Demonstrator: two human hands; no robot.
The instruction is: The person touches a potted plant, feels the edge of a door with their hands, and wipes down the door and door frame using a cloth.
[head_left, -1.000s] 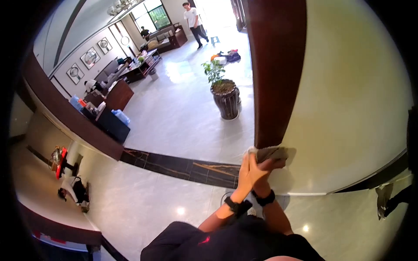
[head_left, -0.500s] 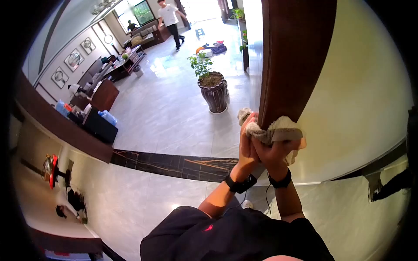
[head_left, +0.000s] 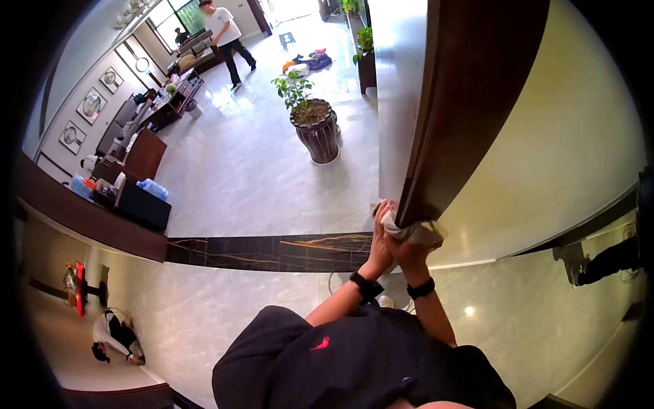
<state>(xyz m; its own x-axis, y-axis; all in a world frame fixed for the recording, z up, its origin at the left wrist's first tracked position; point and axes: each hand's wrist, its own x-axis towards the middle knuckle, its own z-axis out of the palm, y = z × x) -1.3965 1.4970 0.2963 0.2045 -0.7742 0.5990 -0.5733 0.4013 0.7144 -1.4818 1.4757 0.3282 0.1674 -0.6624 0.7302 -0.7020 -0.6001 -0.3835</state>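
A pale cloth (head_left: pixel 428 233) is wrapped around the lower part of a dark brown wooden door frame (head_left: pixel 470 102). My left hand (head_left: pixel 379 244) presses it against the frame's left side, fingers pointing upward. Close beside it, my right hand (head_left: pixel 411 255) grips the cloth from the front and right, its fingers partly covered by the fabric. The wrists are near each other, each with a black band. Part of the cloth is hidden behind the frame and my hands.
Beyond the dark threshold strip (head_left: pixel 272 251) stands a potted plant (head_left: pixel 317 140). A person in a white shirt (head_left: pixel 225 31) is walking at the back, near a bundle on the floor (head_left: pixel 313 61). Another person (head_left: pixel 116 334) crouches at lower left. A cream wall (head_left: pixel 545 170) curves along the right.
Both hands and the cloth have slid down the door frame, toward its lower part. My view has shifted slightly. The walking person has changed stride.
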